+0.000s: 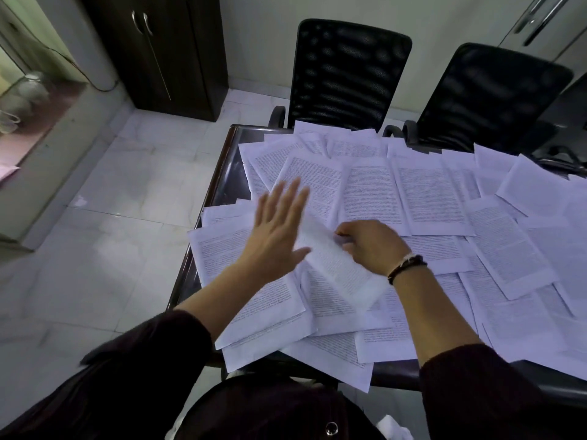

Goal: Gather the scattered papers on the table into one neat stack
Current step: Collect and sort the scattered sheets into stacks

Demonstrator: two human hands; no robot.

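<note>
Several white printed sheets (pixel 425 198) lie scattered and overlapping over most of the dark table (pixel 222 182). My right hand (pixel 371 246) grips one sheet (pixel 333 265) near the table's front left and holds it raised at a slant above the others. My left hand (pixel 279 230) hovers just left of that sheet with fingers straight and spread, blurred by motion. Whether it touches the sheet's edge I cannot tell. More sheets (pixel 254 296) lie under both forearms and hang over the near edge.
Two black mesh office chairs (pixel 346 74) (pixel 489 93) stand against the table's far side. A dark wooden cabinet (pixel 158 52) stands at the back left on the white tiled floor (pixel 111 201). The table's left edge runs close to my left hand.
</note>
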